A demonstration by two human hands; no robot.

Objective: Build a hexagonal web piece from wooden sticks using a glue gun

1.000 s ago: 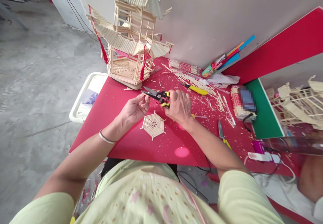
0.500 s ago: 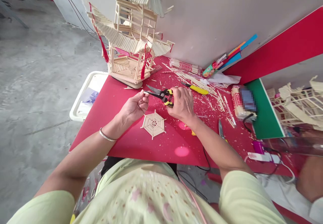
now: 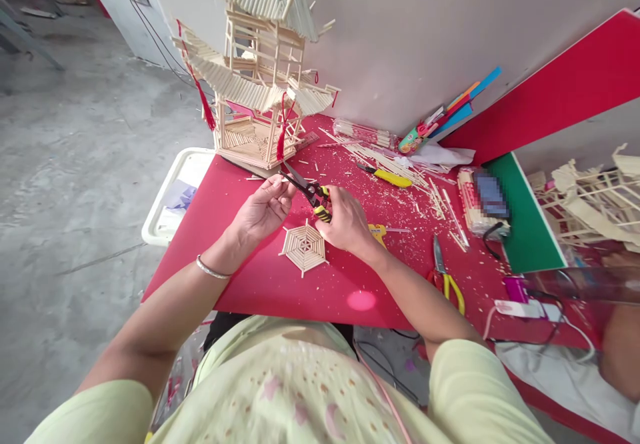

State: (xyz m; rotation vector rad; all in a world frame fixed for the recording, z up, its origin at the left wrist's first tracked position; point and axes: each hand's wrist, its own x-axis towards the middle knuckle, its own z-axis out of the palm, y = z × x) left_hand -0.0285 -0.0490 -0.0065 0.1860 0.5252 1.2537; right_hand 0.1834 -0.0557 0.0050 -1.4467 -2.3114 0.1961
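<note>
My right hand [image 3: 345,221] is closed round the black-and-yellow handles of the cutting shears [image 3: 311,192]. Their blades are parted and point up and left, to the fingertips of my left hand [image 3: 267,207]. That hand is closed in a pinch on a short, pale wooden stick [image 3: 286,178], mostly hidden by the fingers and lying at the blades. Below the shears, a hexagonal web-like piece made of thin sticks [image 3: 305,249] lies flat on the red table [image 3: 210,231]. Behind my hands stands a tiered stick pavilion [image 3: 260,91] with red tassels.
Loose sticks [image 3: 385,161] and chips litter the table's far side, beside a yellow-handled knife [image 3: 393,177]. To the right lie a yellow glue gun [image 3: 379,233], yellow-handled pliers [image 3: 440,264] and a power strip [image 3: 525,309]. A white tray [image 3: 150,224] is beyond the left edge.
My right hand and the shears have shifted slightly left and down, and the shears are tilted more steeply. My left hand still pinches the stick, turned a little. The glue gun shows more fully.
</note>
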